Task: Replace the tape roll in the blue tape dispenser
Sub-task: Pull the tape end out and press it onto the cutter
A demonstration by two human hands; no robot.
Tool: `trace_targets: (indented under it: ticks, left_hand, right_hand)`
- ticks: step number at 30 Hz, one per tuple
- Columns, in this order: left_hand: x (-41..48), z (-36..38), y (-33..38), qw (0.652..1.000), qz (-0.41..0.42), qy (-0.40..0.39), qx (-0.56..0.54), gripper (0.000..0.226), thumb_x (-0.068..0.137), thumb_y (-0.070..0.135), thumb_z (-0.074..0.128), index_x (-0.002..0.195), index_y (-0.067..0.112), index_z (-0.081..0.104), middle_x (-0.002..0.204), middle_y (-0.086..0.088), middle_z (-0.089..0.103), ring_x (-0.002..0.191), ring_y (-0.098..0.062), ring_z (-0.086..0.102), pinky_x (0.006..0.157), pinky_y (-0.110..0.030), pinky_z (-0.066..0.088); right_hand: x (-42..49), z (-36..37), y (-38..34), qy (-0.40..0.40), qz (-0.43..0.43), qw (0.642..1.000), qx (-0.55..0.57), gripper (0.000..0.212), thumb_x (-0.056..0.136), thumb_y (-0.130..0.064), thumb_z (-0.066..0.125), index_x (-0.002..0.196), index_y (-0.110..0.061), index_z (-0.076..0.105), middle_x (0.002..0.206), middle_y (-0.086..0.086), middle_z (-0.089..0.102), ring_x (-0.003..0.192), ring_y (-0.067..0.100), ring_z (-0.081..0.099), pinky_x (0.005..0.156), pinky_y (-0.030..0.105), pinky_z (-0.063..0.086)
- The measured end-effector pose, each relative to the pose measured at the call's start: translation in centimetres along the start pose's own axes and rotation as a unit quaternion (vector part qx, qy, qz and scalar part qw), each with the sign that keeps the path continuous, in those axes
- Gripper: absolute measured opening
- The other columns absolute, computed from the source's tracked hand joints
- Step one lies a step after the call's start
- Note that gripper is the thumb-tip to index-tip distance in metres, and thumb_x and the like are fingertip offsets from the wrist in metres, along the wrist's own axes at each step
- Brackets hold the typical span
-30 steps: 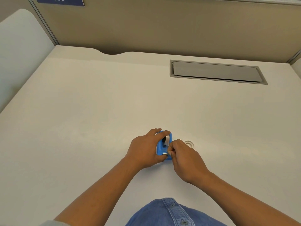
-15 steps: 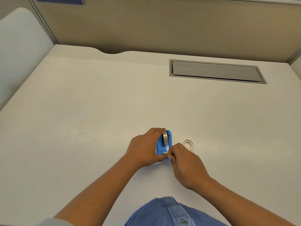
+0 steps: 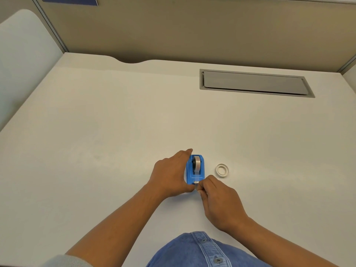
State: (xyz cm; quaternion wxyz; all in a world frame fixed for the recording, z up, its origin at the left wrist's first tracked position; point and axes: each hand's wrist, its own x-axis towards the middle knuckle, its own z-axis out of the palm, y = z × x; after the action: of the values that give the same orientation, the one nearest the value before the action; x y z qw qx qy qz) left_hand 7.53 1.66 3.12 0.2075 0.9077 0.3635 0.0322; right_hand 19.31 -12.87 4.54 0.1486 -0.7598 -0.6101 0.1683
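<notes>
Glossy blue plastic dispenser (image 3: 195, 171), translucent shiny tape roll (image 3: 196, 163), smooth matt desk (image 3: 115, 122), denim cloth shirt (image 3: 200, 251).

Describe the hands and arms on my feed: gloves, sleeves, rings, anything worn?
Both hands, the left hand and the right hand, are bare: no gloves, and no rings or watch that I can see. Both forearms are uncovered to the frame edge. A grey sleeve edge shows at the left elbow. A blue denim buttoned shirt fills the bottom centre.
</notes>
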Motion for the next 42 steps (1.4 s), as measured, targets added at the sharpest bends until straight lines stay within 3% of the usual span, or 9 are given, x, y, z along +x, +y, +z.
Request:
trace_targets:
  ticks: [5, 9, 13, 17, 21, 25, 31, 35, 42]
  left_hand:
    - [-0.2, 0.0, -0.1, 1.000, -0.003, -0.002, -0.012, 0.110, 0.058, 0.074, 0.069, 0.149, 0.032, 0.023, 0.149, 0.011, 0.044, 0.114, -0.016, 0.061, 0.088, -0.033, 0.050]
    - [-0.4, -0.3, -0.1, 0.999, -0.006, -0.024, -0.031, 0.108, 0.061, 0.070, 0.071, 0.149, 0.034, 0.020, 0.150, 0.013, 0.042, 0.099, -0.013, 0.065, 0.085, -0.030, 0.049]
    - [-0.5, -0.9, -0.4, 0.997, -0.001, -0.058, -0.052, 0.112, 0.058, 0.075, 0.069, 0.149, 0.037, 0.017, 0.150, 0.015, 0.042, 0.101, -0.012, 0.064, 0.085, -0.029, 0.048]
    - [-0.7, -1.5, -0.4, 0.993, -0.009, -0.084, -0.081, 0.114, 0.054, 0.079, 0.064, 0.150, 0.040, 0.015, 0.148, 0.018, 0.042, 0.083, -0.001, 0.058, 0.079, -0.021, 0.044]
    - [-0.8, -1.5, -0.2, 0.992, -0.013, -0.089, -0.093, 0.112, 0.054, 0.078, 0.060, 0.149, 0.041, 0.015, 0.145, 0.019, 0.046, 0.081, 0.000, 0.057, 0.074, -0.019, 0.042]
    - [-1.0, -1.3, -0.3, 0.989, -0.020, -0.094, -0.116, 0.109, 0.056, 0.077, 0.057, 0.149, 0.042, 0.013, 0.146, 0.018, 0.046, 0.084, -0.001, 0.058, 0.078, -0.020, 0.046]
    - [-0.9, -0.9, -0.7, 0.990, -0.001, -0.093, -0.102, 0.110, 0.061, 0.066, 0.071, 0.149, 0.043, 0.008, 0.144, 0.019, 0.046, 0.084, -0.001, 0.060, 0.077, -0.022, 0.049]
    - [-1.0, -0.6, -0.6, 0.992, -0.009, -0.075, -0.103, 0.106, 0.065, 0.059, 0.073, 0.150, 0.041, 0.011, 0.139, 0.017, 0.053, 0.080, 0.000, 0.057, 0.072, -0.018, 0.041]
    - [-1.2, -0.6, -0.3, 0.992, -0.019, -0.073, -0.103, 0.105, 0.068, 0.058, 0.074, 0.151, 0.038, 0.012, 0.142, 0.016, 0.050, 0.082, 0.000, 0.054, 0.075, -0.018, 0.039]
  right_hand:
    - [0.1, 0.1, 0.3, 0.014, -0.009, 1.000, -0.012, 0.012, 0.096, -0.028, 0.052, 0.101, -0.021, 0.060, 0.091, -0.003, 0.061, 0.066, 0.009, 0.044, 0.057, 0.008, 0.025]
    - [-0.3, 0.4, 0.5, 0.004, -0.016, 0.999, -0.027, 0.014, 0.094, -0.029, 0.056, 0.102, -0.019, 0.063, 0.089, -0.001, 0.065, 0.068, 0.009, 0.050, 0.060, 0.017, 0.037]
    - [-0.7, 0.8, 0.8, 0.000, 0.002, 1.000, -0.017, 0.014, 0.096, -0.030, 0.053, 0.102, -0.021, 0.062, 0.090, -0.003, 0.063, 0.069, 0.007, 0.044, 0.062, 0.017, 0.034]
    - [-0.6, 0.6, 0.9, 0.002, 0.047, 0.998, 0.044, 0.003, 0.091, -0.029, 0.058, 0.093, -0.028, 0.057, 0.082, -0.013, 0.056, 0.065, 0.008, 0.048, 0.058, 0.013, 0.035]
    - [-0.6, 0.6, 1.1, 0.025, 0.131, 0.981, 0.140, 0.020, 0.079, -0.020, 0.067, 0.078, -0.032, 0.051, 0.071, -0.012, 0.059, 0.065, 0.009, 0.057, 0.057, 0.015, 0.045]
    - [-0.1, 0.3, 1.0, 0.064, 0.162, 0.963, 0.206, 0.026, 0.076, -0.014, 0.068, 0.078, -0.033, 0.050, 0.073, -0.012, 0.062, 0.067, 0.012, 0.059, 0.058, 0.019, 0.050]
    - [0.1, -0.7, 0.1, 0.094, 0.009, 0.993, 0.075, 0.030, 0.076, -0.030, 0.074, 0.104, -0.030, 0.062, 0.089, -0.020, 0.057, 0.063, -0.003, 0.047, 0.058, 0.005, 0.034]
    - [0.8, -0.7, -0.5, 0.112, -0.057, 0.992, 0.021, 0.021, 0.076, -0.025, 0.079, 0.096, -0.020, 0.073, 0.085, -0.004, 0.066, 0.071, 0.008, 0.057, 0.057, 0.012, 0.038]
    - [0.4, -0.2, 0.3, 0.143, -0.098, 0.984, -0.035, 0.017, 0.075, -0.024, 0.079, 0.089, -0.020, 0.071, 0.078, -0.004, 0.066, 0.067, 0.011, 0.057, 0.055, 0.014, 0.033]
